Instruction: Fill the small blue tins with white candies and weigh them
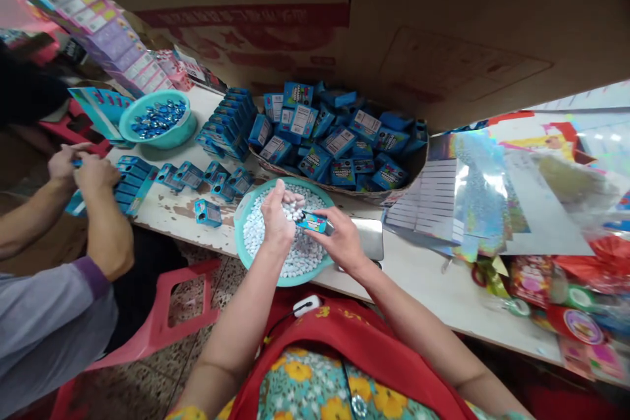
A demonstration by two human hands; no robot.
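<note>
My right grip [343,238] grasps a small blue box [314,222]; my left grip [277,222], curled, grasps white pieces [294,212] above a turquoise basin [239,231].

Pellets [298,254] fill the basin [239,231] on the surface [418,283], with a carton [422,170] of small boxes [339,141] just behind that basin, loose boxes [207,212] to its left, sheets [423,200] to its right!

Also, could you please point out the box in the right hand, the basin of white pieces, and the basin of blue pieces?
Held box [314,223]: head view, printed side.
White-piece basin [287,281]: head view, near rim.
Blue-piece basin [172,140]: head view, outer wall.
</note>
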